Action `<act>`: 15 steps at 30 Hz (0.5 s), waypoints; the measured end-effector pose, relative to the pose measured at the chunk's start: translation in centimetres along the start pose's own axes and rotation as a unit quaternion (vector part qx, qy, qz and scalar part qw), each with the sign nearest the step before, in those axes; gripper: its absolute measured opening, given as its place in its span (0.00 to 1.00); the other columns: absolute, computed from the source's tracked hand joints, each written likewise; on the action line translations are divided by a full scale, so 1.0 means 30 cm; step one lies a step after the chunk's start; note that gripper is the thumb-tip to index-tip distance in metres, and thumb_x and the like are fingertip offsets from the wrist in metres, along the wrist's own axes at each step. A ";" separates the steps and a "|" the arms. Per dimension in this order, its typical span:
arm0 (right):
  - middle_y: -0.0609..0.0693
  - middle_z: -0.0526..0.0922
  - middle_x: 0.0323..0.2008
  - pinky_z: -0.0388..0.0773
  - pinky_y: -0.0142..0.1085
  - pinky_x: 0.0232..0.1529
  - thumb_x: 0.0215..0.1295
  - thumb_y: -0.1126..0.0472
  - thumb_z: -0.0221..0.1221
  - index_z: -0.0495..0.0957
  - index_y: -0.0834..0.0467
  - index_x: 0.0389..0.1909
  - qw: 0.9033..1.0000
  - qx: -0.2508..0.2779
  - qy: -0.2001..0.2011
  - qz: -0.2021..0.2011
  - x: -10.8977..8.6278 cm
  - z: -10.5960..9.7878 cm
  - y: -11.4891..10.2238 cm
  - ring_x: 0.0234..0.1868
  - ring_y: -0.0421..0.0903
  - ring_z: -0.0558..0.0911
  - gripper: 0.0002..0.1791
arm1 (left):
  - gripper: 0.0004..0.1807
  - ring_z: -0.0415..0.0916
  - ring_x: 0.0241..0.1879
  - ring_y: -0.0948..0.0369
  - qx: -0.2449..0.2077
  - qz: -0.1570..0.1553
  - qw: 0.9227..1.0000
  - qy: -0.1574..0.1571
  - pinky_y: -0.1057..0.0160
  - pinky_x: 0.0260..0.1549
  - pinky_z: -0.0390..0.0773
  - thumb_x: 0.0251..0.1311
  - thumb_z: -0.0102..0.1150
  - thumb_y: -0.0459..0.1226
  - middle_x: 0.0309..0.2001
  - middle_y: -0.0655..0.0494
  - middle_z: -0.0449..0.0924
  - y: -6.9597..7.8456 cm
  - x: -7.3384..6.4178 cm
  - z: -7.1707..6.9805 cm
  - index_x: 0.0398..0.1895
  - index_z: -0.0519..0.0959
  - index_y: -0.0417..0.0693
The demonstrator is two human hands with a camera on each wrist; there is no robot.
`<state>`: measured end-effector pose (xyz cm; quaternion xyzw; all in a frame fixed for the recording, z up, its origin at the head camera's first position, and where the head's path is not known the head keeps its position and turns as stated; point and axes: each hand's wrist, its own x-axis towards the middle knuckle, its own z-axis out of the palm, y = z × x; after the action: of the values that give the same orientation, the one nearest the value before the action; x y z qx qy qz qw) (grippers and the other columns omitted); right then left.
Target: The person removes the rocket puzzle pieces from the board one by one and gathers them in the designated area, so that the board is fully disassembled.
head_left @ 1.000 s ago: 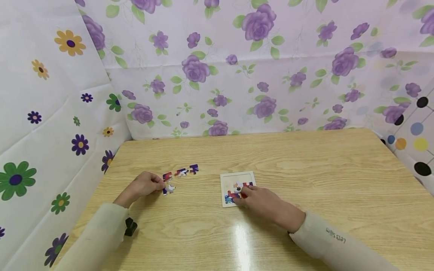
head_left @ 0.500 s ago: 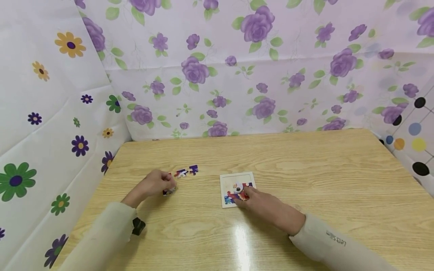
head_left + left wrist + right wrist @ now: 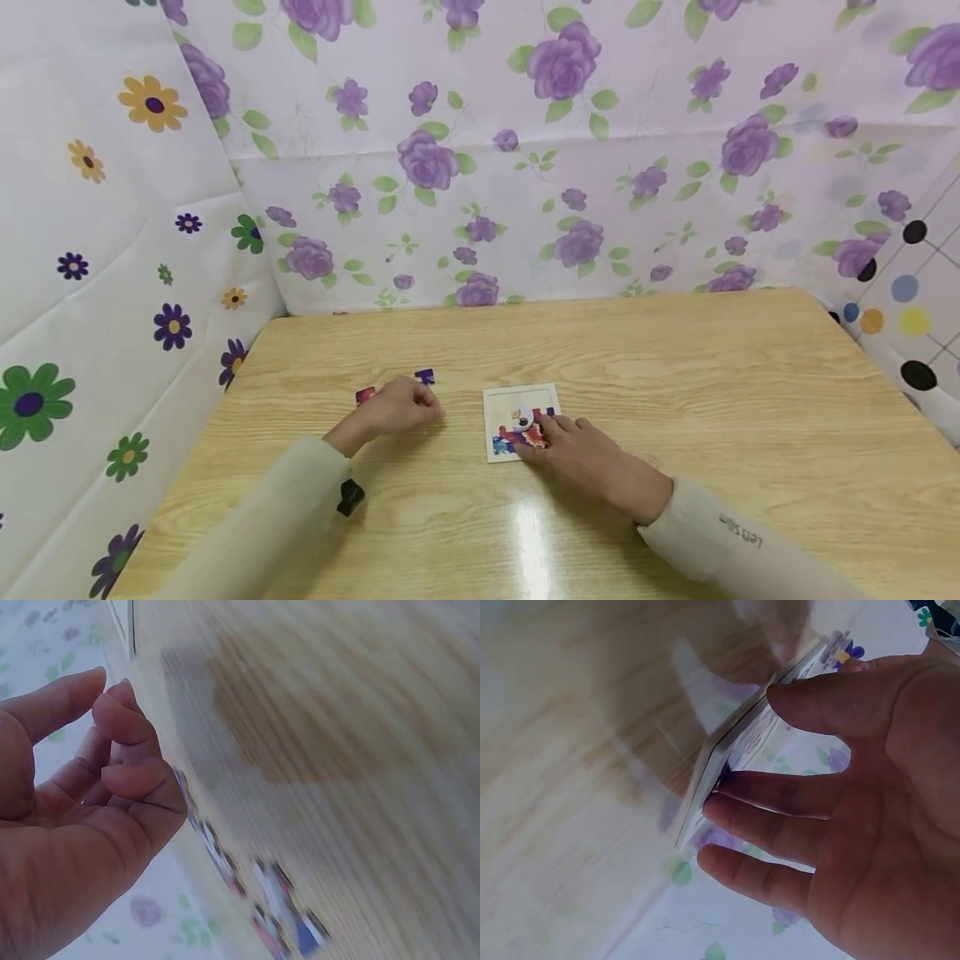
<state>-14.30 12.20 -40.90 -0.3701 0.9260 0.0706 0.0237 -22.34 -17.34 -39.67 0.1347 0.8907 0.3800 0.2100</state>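
Note:
My left hand (image 3: pixel 403 406) hovers over the left of the table, palm turned inward. In the left wrist view its fingers are loosely bent, thumb tip near the index fingertip, with nothing between them. Under and behind it lie loose jigsaw pieces: a red one (image 3: pixel 365 394), a purple one (image 3: pixel 424 377), and a white-and-blue one (image 3: pixel 277 892). My right hand (image 3: pixel 581 454) rests at a square puzzle board (image 3: pixel 520 389), thumb at its front edge and straight fingertips on its right side. The board's lower part holds coloured pieces (image 3: pixel 522 433), partly hidden by that hand; its upper part is pale.
The wooden table (image 3: pixel 675 358) spreads out around the board. Behind it hangs a purple-flowered cloth (image 3: pixel 480 167). Another flowered cloth (image 3: pixel 112 250) borders the left side. A small black device (image 3: pixel 350 497) sits beneath the left wrist.
My left hand has left the loose pieces at the far left and moved right, towards the board, with nothing visible in it. My right hand stays at the board.

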 end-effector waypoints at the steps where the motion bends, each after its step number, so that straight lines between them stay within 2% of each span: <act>1: 0.64 0.72 0.65 0.77 0.52 0.52 0.75 0.67 0.52 0.75 0.40 0.67 1.000 -0.009 -0.001 0.001 -0.002 0.000 -0.001 0.62 0.60 0.75 0.26 | 0.06 0.69 0.28 0.61 0.004 0.002 1.000 -0.002 0.64 0.28 0.69 0.65 0.63 0.35 0.31 0.55 0.81 0.008 0.007 0.010 0.35 0.86 0.41; 7: 0.61 0.72 0.67 0.79 0.52 0.48 0.75 0.64 0.52 0.73 0.38 0.68 0.999 -0.031 0.002 0.006 -0.011 0.008 0.003 0.63 0.57 0.75 0.26 | 0.05 0.71 0.29 0.62 0.006 0.007 1.000 -0.019 0.65 0.29 0.71 0.65 0.63 0.34 0.31 0.55 0.81 0.059 0.052 0.058 0.35 0.85 0.41; 15: 0.61 0.70 0.68 0.79 0.54 0.50 0.75 0.64 0.52 0.73 0.41 0.69 1.000 -0.006 -0.007 0.013 -0.010 0.007 0.005 0.65 0.57 0.74 0.25 | 0.06 0.69 0.27 0.62 0.011 0.022 0.999 -0.029 0.66 0.28 0.70 0.66 0.63 0.34 0.31 0.54 0.83 0.106 0.092 0.104 0.35 0.85 0.41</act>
<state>-14.18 12.53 -41.06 -0.3577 0.9301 0.0787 0.0274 -23.00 -12.16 -40.03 0.1677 0.8852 0.3705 0.2259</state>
